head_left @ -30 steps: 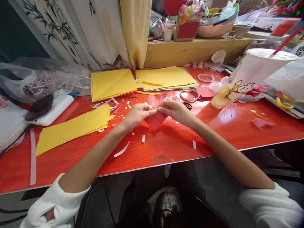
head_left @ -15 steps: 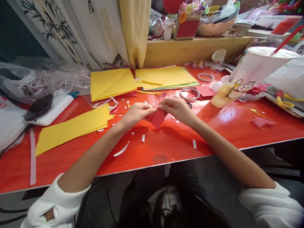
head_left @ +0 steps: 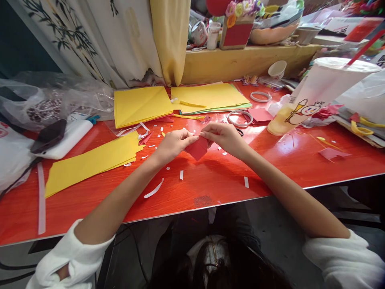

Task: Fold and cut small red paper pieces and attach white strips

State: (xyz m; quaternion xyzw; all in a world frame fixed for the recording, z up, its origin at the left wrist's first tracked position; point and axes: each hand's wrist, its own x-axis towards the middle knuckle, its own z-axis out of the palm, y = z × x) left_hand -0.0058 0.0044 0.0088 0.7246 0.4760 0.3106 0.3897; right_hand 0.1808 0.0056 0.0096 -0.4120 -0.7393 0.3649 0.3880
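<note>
A small piece of folded red paper (head_left: 197,151) is held just above the red table, between both hands. My left hand (head_left: 177,143) pinches its upper left edge between thumb and fingers. Closed on its upper right side is my right hand (head_left: 221,137), its fingertips close to the left thumb. Underneath the hands, part of the paper is hidden. White paper scraps (head_left: 181,175) lie around, and a fan of yellow sheets (head_left: 96,162) is to the left.
Behind the hands are two yellow paper stacks (head_left: 141,105) and tape rolls (head_left: 240,119). A tall drink cup (head_left: 315,96) with a straw stands at right. Plastic bags and a white box (head_left: 67,140) sit at left. The table's front edge (head_left: 198,210) is near.
The red paper has shifted very slightly between the fingers. Both hands stay in nearly the same place, still closed on it.
</note>
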